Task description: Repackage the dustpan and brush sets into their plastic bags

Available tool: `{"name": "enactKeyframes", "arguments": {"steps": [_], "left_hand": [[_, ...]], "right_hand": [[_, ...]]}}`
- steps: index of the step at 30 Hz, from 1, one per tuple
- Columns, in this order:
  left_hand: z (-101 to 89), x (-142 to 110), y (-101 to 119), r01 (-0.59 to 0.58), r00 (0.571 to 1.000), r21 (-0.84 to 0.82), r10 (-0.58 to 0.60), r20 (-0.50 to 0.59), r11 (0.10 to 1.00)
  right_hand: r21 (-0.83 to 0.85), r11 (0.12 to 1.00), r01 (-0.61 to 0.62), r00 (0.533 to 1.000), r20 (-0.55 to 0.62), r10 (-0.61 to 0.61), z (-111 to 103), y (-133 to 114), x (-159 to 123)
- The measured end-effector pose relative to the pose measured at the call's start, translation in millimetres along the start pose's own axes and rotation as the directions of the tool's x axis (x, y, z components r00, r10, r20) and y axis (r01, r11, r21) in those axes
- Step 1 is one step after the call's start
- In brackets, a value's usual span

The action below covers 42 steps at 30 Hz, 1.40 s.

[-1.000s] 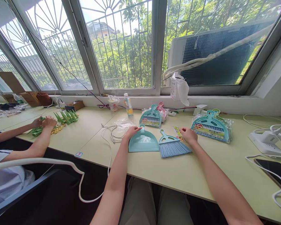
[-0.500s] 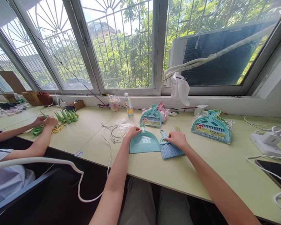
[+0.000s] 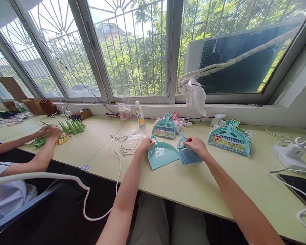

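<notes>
My left hand (image 3: 146, 144) is closed on the handle end of a teal dustpan (image 3: 163, 154), which rests on the table with its wide edge angled toward the front right. My right hand (image 3: 197, 146) grips a small teal hand brush (image 3: 190, 156) near the base of its handle. The brush's blue bristles point down and toward me, close beside the dustpan's right corner. The brush handle reaches up toward a plastic-wrapped dustpan and brush set (image 3: 165, 127) behind it. My fingertips on the brush are partly hidden.
Another wrapped set (image 3: 229, 137) lies at the right, near a power strip (image 3: 292, 156) and a phone (image 3: 299, 190). A drink bottle (image 3: 139, 115), clear plastic wrap (image 3: 136, 135) and a coiled white cable (image 3: 126, 147) are behind my left hand. At left, a co-worker's hands (image 3: 53, 132) handle green pieces.
My right hand has lifted the brush a little and moved it away from me, turning it. The dustpan has turned, its wide edge now slanting, and shifted slightly right.
</notes>
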<state>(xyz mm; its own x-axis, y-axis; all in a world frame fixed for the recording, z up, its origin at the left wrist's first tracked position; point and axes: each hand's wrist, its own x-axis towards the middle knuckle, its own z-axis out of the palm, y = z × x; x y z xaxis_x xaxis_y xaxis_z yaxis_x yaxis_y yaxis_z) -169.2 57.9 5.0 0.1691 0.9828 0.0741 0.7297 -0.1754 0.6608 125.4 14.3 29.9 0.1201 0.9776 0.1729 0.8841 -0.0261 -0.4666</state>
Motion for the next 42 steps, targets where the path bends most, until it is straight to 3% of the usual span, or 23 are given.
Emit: {"name": "enactKeyframes", "arguments": {"steps": [3,5,8,10,13,16,19,23,30,42], "left_hand": [[6.3,-5,13,0.019,0.997,-0.006,-0.019,0.081,1.0],[11.6,-7,22,0.002,0.98,-0.05,0.008,0.197,0.999],[17.4,-8,31,-0.012,0.914,-0.183,0.085,0.396,0.983],[17.8,-7,32,0.009,0.879,-0.234,0.104,0.465,0.972],[14.5,-3,25,0.083,0.915,-0.219,0.013,0.403,0.972],[13.6,1,14,0.135,0.977,-0.231,-0.091,0.193,0.964],[18.9,4,10,0.102,0.993,-0.29,-0.077,0.094,0.952],[26.5,5,14,0.054,0.989,-0.296,-0.01,0.148,0.954],[20.6,2,18,0.109,0.975,-0.3,-0.042,0.22,0.948],[24.7,8,9,0.034,0.971,-0.234,0.024,0.238,0.972]], "right_hand": [[0.061,0.992,0.112,0.994,-0.014,-0.111,-1,-4,-2],[0.037,0.98,0.198,0.98,0.005,-0.198,2,-10,-7],[-0.037,0.95,0.308,0.951,0.049,-0.307,10,-20,-16],[-0.068,0.933,0.354,0.934,0.075,-0.349,14,-24,-21],[-0.084,0.918,0.388,0.92,0.089,-0.381,20,-27,-25],[-0.088,0.913,0.399,0.916,0.08,-0.393,24,-27,-26],[-0.088,0.914,0.397,0.917,0.076,-0.391,27,-27,-26],[-0.083,0.912,0.403,0.915,0.079,-0.397,29,-29,-27],[-0.045,0.921,0.387,0.912,0.163,-0.376,28,-37,-33],[-0.023,0.909,0.416,0.899,0.158,-0.408,33,-34,-31]]}}
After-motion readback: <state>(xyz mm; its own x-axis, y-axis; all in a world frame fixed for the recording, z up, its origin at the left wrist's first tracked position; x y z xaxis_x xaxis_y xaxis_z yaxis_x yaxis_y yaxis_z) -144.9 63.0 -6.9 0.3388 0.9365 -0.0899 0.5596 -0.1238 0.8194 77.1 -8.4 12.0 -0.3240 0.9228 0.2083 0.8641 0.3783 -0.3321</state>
